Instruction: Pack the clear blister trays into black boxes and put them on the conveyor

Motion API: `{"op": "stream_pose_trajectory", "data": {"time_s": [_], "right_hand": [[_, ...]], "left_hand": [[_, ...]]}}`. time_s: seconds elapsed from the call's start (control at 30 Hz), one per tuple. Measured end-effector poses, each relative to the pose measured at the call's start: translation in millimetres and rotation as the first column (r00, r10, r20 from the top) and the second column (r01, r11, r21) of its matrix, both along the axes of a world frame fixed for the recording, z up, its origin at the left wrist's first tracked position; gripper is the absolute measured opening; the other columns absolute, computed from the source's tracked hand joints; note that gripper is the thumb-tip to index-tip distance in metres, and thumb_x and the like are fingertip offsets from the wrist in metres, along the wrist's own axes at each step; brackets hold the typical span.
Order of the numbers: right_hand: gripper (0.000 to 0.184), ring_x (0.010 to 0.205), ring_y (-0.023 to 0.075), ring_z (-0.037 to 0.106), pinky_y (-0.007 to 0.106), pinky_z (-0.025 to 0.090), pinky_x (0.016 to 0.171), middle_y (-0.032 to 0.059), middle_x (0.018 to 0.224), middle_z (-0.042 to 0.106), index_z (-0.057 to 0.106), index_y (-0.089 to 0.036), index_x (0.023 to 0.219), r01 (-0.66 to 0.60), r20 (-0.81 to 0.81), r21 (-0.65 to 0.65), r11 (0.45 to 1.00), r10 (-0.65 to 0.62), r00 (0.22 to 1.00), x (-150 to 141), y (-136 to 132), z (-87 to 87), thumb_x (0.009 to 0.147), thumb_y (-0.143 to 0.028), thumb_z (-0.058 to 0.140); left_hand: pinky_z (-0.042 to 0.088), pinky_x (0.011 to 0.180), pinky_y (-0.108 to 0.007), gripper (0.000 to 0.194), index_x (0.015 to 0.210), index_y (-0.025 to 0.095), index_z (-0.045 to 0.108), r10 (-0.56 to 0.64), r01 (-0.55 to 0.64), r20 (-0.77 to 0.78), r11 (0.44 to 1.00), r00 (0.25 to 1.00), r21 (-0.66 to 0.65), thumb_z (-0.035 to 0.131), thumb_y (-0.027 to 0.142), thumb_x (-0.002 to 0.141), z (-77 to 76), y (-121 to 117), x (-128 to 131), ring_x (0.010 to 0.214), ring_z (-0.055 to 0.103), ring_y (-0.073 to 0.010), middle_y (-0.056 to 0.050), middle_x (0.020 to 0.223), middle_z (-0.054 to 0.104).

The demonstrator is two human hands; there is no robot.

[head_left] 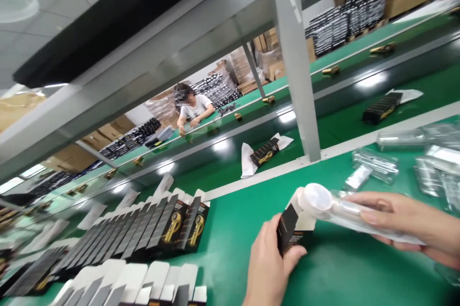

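Observation:
My left hand grips a small black carton with its white end flaps open, low in the middle of the view. My right hand holds a clear plastic blister tray with a round white end. That round end sits at the carton's open mouth. Both hands hover just above the green worktop.
Rows of black cartons with gold print lie at the left. Several clear plastic trays lie at the right. A grey post stands ahead. Beyond it a conveyor belt carries a boxed item. Another person sits across.

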State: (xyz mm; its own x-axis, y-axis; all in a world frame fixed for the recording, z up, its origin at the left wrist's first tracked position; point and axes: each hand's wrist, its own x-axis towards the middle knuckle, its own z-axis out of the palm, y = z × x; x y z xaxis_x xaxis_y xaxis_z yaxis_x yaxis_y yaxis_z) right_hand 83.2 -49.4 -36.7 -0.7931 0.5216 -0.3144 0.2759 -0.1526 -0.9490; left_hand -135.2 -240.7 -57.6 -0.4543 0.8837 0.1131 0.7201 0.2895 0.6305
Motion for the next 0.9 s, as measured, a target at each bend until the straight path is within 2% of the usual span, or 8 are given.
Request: {"op": "stream_pose_trajectory", "data": {"time_s": [0.07, 0.13, 0.33, 0.43, 0.6, 0.73, 0.83, 0.9], "right_hand": [[0.049, 0.056, 0.0121, 0.047, 0.021, 0.02, 0.042, 0.0025, 0.077, 0.058, 0.068, -0.03, 0.111, -0.05, -0.049, -0.122, 0.991, 0.045, 0.998, 0, 1, -5.9, 0.076, -0.063, 0.06], [0.046, 0.05, 0.0095, 0.039, 0.022, 0.015, 0.042, 0.0008, 0.069, 0.055, 0.069, -0.027, 0.107, -0.092, -0.012, -0.062, 0.994, 0.091, 0.996, 3, 4, -11.0, 0.074, -0.059, 0.061], [0.024, 0.077, 0.0185, 0.057, 0.024, 0.037, 0.063, 0.0005, 0.086, 0.066, 0.071, -0.026, 0.096, -0.355, 0.108, 0.115, 0.928, 0.344, 0.933, 16, 11, 3.1, 0.076, -0.036, 0.063], [0.027, 0.093, 0.0235, 0.061, 0.027, 0.043, 0.075, -0.0004, 0.098, 0.069, 0.068, -0.027, 0.102, -0.376, 0.184, 0.155, 0.914, 0.347, 0.92, 12, -3, 10.3, 0.076, -0.032, 0.063], [0.013, 0.086, 0.022, 0.063, 0.028, 0.045, 0.07, -0.0015, 0.09, 0.068, 0.064, -0.026, 0.089, -0.369, 0.26, 0.296, 0.881, 0.297, 0.919, 0, -30, 5.6, 0.078, -0.024, 0.058], [0.023, 0.077, 0.019, 0.063, 0.027, 0.05, 0.065, -0.0018, 0.091, 0.064, 0.055, -0.029, 0.103, -0.357, 0.233, 0.265, 0.896, 0.3, 0.925, -5, -23, 8.5, 0.081, -0.024, 0.055], [0.053, 0.077, 0.0183, 0.067, 0.03, 0.056, 0.067, 0.0061, 0.12, 0.06, 0.036, -0.034, 0.136, -0.307, 0.069, 0.161, 0.938, 0.299, 0.952, 0, 8, 21.1, 0.087, -0.036, 0.056], [0.066, 0.092, 0.0212, 0.067, 0.031, 0.056, 0.077, 0.0105, 0.138, 0.05, 0.025, -0.036, 0.145, -0.068, 0.001, 0.256, 0.964, 0.07, 0.998, 14, 39, 29.3, 0.088, -0.046, 0.055]], "left_hand": [[0.052, 0.088, -0.042, 0.061, 0.127, 0.023, 0.056, -0.016, 0.018, -0.05, 0.999, 0.999, 0.044, 0.068, 0.054, 0.076, -5.1, 1, 1, 0.102, 0.064, -0.0298, -0.013, 0.114, 0.067], [0.055, 0.082, -0.043, 0.061, 0.124, 0.023, 0.059, -0.074, 0.091, -0.169, 0.991, 0.983, 0.096, 0.071, 0.055, 0.073, -5.8, 1, 2, 0.096, 0.067, -0.0309, -0.014, 0.109, 0.069], [0.056, 0.073, -0.039, 0.086, 0.141, 0.03, 0.039, -0.279, 0.402, -0.465, 0.896, 0.84, 0.189, 0.077, 0.052, 0.067, -7.7, -1, 14, 0.082, 0.07, -0.0294, -0.01, 0.101, 0.073], [0.055, 0.072, -0.039, 0.09, 0.144, 0.029, 0.035, -0.306, 0.448, -0.492, 0.872, 0.815, 0.199, 0.076, 0.054, 0.067, -18.5, 0, 22, 0.078, 0.069, -0.0296, -0.01, 0.1, 0.073], [0.051, 0.077, -0.041, 0.075, 0.136, 0.022, 0.046, -0.297, 0.474, -0.582, 0.863, 0.757, 0.176, 0.063, 0.063, 0.075, -30.5, 5, 24, 0.076, 0.067, -0.0298, -0.012, 0.098, 0.072], [0.051, 0.069, -0.036, 0.06, 0.12, 0.018, 0.054, -0.439, 0.55, -0.597, 0.835, 0.671, 0.004, 0.066, 0.057, 0.076, -0.9, 18, 15, 0.072, 0.065, -0.0253, -0.011, 0.095, 0.072], [0.051, 0.074, -0.035, 0.044, 0.114, 0.023, 0.054, -0.416, 0.429, -0.478, 0.899, 0.774, -0.087, 0.066, 0.046, 0.079, 27.1, 35, -18, 0.085, 0.064, -0.0244, -0.007, 0.104, 0.069], [0.049, 0.088, -0.035, 0.039, 0.118, 0.025, 0.053, -0.269, 0.245, -0.452, 0.963, 0.851, -0.111, 0.061, 0.04, 0.082, 38.8, 47, -62, 0.101, 0.061, -0.0244, -0.006, 0.114, 0.066]]}}
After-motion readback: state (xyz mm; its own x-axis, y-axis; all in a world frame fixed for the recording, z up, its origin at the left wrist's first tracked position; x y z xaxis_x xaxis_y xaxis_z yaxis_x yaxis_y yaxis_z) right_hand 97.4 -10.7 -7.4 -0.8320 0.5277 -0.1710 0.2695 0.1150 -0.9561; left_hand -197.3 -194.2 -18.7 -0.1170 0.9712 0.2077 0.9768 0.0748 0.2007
